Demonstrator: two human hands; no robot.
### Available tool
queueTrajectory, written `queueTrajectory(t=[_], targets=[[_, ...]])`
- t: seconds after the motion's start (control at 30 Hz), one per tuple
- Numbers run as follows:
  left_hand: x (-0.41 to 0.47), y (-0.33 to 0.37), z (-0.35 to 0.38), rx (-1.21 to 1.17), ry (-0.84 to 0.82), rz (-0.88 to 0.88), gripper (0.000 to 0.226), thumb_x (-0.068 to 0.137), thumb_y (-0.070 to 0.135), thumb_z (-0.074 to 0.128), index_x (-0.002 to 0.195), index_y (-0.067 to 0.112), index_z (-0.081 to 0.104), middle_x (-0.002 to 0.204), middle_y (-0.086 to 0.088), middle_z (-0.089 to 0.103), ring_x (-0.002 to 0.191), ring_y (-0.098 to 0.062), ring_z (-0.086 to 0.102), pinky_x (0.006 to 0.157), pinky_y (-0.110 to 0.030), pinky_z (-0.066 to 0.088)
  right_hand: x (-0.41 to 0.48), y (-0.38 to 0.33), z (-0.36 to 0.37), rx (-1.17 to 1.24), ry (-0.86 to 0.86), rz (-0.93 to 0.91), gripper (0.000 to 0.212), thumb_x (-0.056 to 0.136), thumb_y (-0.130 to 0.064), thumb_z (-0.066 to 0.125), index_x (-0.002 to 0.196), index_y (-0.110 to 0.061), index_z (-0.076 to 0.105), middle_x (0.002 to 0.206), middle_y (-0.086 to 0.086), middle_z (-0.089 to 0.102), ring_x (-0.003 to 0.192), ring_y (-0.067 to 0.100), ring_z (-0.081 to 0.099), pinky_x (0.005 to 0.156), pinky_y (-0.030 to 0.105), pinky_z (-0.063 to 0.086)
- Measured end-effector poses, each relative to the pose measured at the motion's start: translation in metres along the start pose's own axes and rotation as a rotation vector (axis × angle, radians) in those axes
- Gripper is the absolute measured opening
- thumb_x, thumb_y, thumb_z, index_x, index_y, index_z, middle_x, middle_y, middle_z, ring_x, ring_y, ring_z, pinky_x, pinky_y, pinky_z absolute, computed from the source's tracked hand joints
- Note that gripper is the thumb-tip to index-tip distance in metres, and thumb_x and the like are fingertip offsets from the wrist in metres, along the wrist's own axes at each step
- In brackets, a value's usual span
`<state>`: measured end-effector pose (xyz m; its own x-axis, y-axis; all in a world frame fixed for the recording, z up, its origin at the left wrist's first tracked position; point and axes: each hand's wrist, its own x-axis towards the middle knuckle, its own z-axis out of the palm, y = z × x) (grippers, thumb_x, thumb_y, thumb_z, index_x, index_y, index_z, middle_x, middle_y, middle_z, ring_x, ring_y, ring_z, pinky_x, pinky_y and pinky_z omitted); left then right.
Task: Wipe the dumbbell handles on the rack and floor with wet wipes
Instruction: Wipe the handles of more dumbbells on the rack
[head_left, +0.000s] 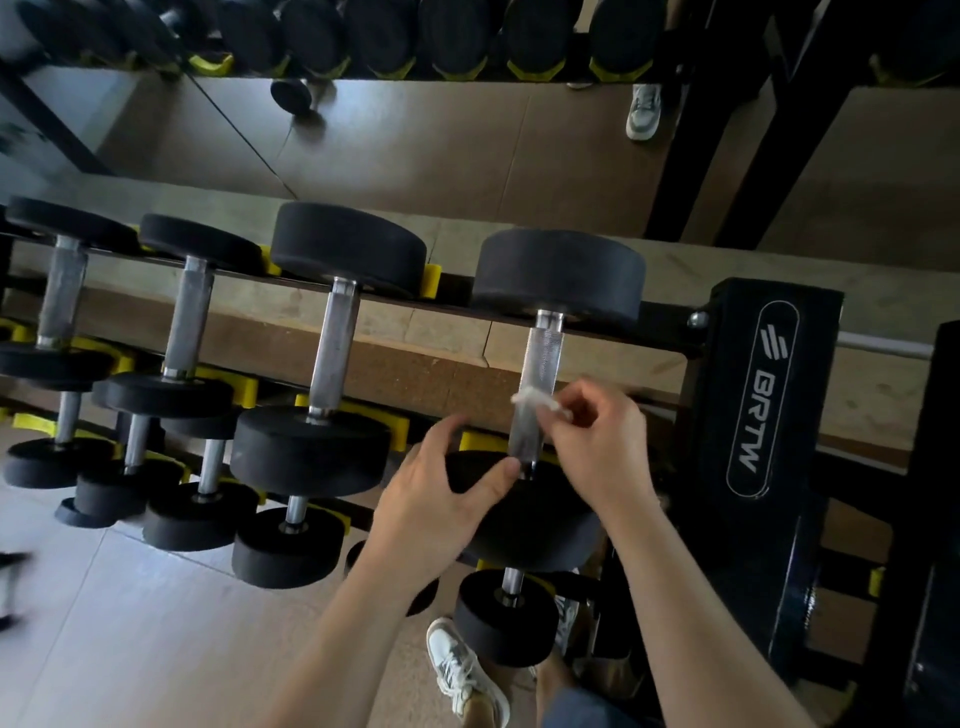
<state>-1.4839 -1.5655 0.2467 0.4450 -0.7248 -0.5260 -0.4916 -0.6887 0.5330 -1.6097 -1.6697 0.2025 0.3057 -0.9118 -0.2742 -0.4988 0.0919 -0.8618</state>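
The small white wet wipe (540, 404) is scrunched up against the middle of the shiny metal handle (543, 358) of the big dumbbell (558, 275), pinched in the right hand (597, 441). That dumbbell has fat round black ends and lies across the rack (769, 395) at the right end of its top row.

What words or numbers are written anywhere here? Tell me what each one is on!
"BRTW": white letters turned sideways inside an oval outline on the black rack post, with a striped logo mark above them.
Dumbbells: no numbers or words can be read on them.
Shoes: any markings are too small to read.
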Motion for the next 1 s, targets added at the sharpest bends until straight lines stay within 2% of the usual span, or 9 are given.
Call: queueTrajectory(t=[0.07, 0.17, 0.23, 0.33, 0.43, 0.6, 0.7, 0.83, 1.0], targets=[[-0.009, 0.002, 0.003, 0.038, -0.03, 0.013, 0.091, 0.068, 0.075, 0.056, 0.145, 0.036, 0.028, 0.141, 0.009, 0.044, 0.126, -0.012, 0.044, 0.099, -0.029, 0.04, -0.005, 0.001, -0.003, -0.035, -0.089, -0.01, 0.01, 0.084, -0.02, 0.071, 0.079, -0.022, 0.063, 0.075, -0.01, 0.061, 0.069, 0.001, 0.057, 0.059, 0.009, 0.044], [-0.014, 0.003, 0.007, 0.07, -0.029, 0.018, 0.098, 0.065, 0.076, 0.062, 0.146, 0.038, 0.023, 0.148, 0.012, 0.036, 0.132, -0.013, 0.039, 0.106, -0.032, 0.037, 0.018, -0.008, -0.006, 0.103, 0.107, 0.023, 0.011, 0.086, -0.013, 0.068, 0.093, -0.022, 0.065, 0.082, -0.006, 0.066, 0.073, 0.005, 0.064, 0.07, 0.025, 0.057], [-0.013, 0.003, 0.007, 0.061, -0.017, 0.023, 0.097, 0.066, 0.075, 0.064, 0.146, 0.038, 0.023, 0.148, 0.014, 0.036, 0.133, -0.011, 0.039, 0.106, -0.031, 0.036, 0.027, -0.01, -0.006, 0.166, 0.163, 0.029, 0.016, 0.087, -0.007, 0.066, 0.097, -0.019, 0.064, 0.084, -0.004, 0.066, 0.071, 0.007, 0.066, 0.067, 0.03, 0.059], [-0.014, 0.003, 0.005, 0.069, -0.03, 0.034, 0.097, 0.067, 0.075, 0.064, 0.147, 0.04, 0.021, 0.149, 0.014, 0.035, 0.133, -0.01, 0.038, 0.102, -0.026, 0.035, 0.006, -0.001, -0.005, -0.012, -0.042, -0.045, 0.01, 0.086, -0.011, 0.069, 0.093, -0.019, 0.068, 0.075, -0.011, 0.062, 0.065, -0.002, 0.06, 0.059, 0.012, 0.048], [-0.012, 0.002, 0.004, 0.078, -0.027, 0.042, 0.099, 0.066, 0.075, 0.064, 0.147, 0.041, 0.019, 0.149, 0.015, 0.035, 0.132, -0.01, 0.04, 0.097, -0.023, 0.034, -0.005, -0.003, -0.015, -0.169, -0.24, -0.146, 0.01, 0.085, -0.016, 0.071, 0.085, -0.026, 0.071, 0.072, -0.011, 0.065, 0.065, 0.0, 0.059, 0.059, 0.015, 0.049], [-0.012, 0.0, 0.006, 0.069, -0.005, 0.059, 0.098, 0.068, 0.073, 0.065, 0.147, 0.039, 0.017, 0.147, 0.015, 0.038, 0.129, -0.009, 0.042, 0.093, -0.021, 0.036, 0.004, -0.027, -0.023, -0.626, -0.696, -0.489, 0.023, 0.096, -0.022, 0.056, 0.116, -0.024, 0.066, 0.108, -0.004, 0.061, 0.095, 0.008, 0.059, 0.083, 0.029, 0.052], [-0.012, 0.0, 0.006, 0.036, -0.016, 0.052, 0.099, 0.067, 0.074, 0.064, 0.147, 0.039, 0.017, 0.147, 0.014, 0.037, 0.129, -0.009, 0.042, 0.089, -0.018, 0.031, 0.009, -0.023, -0.022, -0.833, -0.692, -0.795, 0.022, 0.091, -0.023, 0.061, 0.113, -0.022, 0.069, 0.114, -0.002, 0.054, 0.101, 0.015, 0.055, 0.083, 0.032, 0.053], [-0.013, -0.001, 0.007, 0.012, -0.004, 0.076, 0.099, 0.068, 0.075, 0.062, 0.147, 0.037, 0.018, 0.147, 0.013, 0.038, 0.129, -0.01, 0.042, 0.092, -0.02, 0.032, 0.028, -0.024, -0.016, -0.943, -0.665, -1.148, 0.018, 0.088, -0.025, 0.06, 0.101, -0.028, 0.072, 0.107, -0.012, 0.065, 0.101, 0.014, 0.048, 0.081, 0.032, 0.049], [-0.016, -0.002, 0.008, 0.003, 0.015, 0.062, 0.1, 0.069, 0.073, 0.064, 0.148, 0.035, 0.016, 0.149, 0.013, 0.035, 0.132, -0.011, 0.04, 0.1, -0.024, 0.033, 0.032, -0.032, 0.005, -1.007, -0.736, -1.211, 0.022, 0.094, -0.024, 0.049, 0.094, -0.021, 0.071, 0.091, -0.007, 0.067, 0.096, 0.015, 0.048, 0.077, 0.025, 0.037]])
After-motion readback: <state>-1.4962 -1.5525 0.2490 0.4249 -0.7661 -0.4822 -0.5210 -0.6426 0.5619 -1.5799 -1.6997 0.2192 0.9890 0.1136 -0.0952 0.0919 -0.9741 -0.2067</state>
